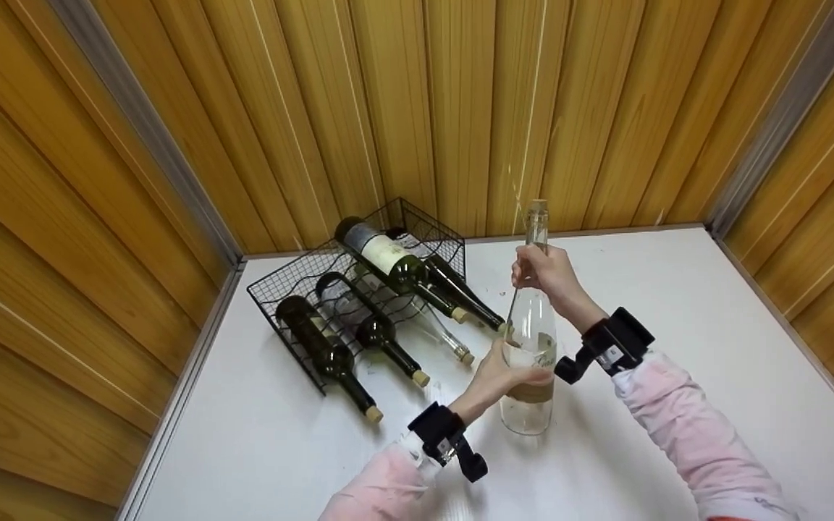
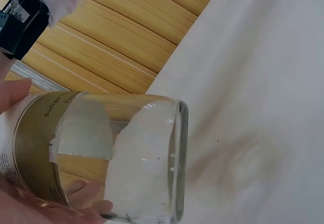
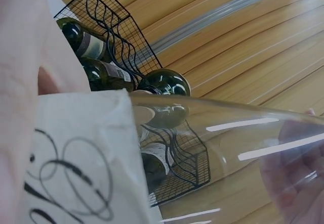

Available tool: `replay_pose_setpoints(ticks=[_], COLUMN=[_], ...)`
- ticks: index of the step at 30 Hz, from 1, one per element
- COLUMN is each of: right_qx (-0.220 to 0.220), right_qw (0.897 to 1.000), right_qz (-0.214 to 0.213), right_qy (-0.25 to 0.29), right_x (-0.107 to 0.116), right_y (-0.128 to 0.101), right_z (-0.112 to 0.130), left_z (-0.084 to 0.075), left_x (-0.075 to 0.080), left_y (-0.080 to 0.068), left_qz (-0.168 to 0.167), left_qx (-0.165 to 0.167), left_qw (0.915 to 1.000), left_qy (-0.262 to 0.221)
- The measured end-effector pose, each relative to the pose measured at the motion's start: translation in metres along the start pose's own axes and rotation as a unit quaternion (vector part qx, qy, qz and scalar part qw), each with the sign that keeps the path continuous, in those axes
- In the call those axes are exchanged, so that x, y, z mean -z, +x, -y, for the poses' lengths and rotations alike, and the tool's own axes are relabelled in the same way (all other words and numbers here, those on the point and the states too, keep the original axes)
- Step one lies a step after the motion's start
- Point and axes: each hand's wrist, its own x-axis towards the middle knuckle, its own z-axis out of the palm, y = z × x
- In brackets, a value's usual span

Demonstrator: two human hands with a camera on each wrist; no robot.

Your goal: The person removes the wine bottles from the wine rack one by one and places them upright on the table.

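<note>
A clear glass wine bottle, with a white and tan label and a stopper at its mouth, stands nearly upright between both hands. My left hand grips its lower body, thumb across the label. Higher up, my right hand curls round the neck. The left wrist view shows the thick glass base close over the white surface, and a torn part of the label. In the right wrist view, the label carries black script, and fingers show through the glass.
Left of the bottle, a black wire wine rack holds several corked bottles lying with necks toward me. One dark green bottle with a cream label lies higher than the others. Wood-patterned walls enclose the white table.
</note>
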Motion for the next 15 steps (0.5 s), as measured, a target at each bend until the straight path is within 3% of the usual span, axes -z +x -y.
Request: replay_pose_setpoints(ticks=[6,15], right_qx=[0.039,0.062], right_qw=[0.998,0.988], right_qz=[-0.031,-0.099], right_qy=[-0.039,-0.099], right_x=[0.008,0.043], right_y=[-0.006,0.01], right_z=[0.024,0.046], left_z=[0.002,0.007], left_x=[0.007,0.017], left_y=[0.001,0.0], left_qz=[0.015,0.011], left_qx=[-0.001,-0.008], left_qw=[0.9995,0.998], left_qy=[0.03,0.061])
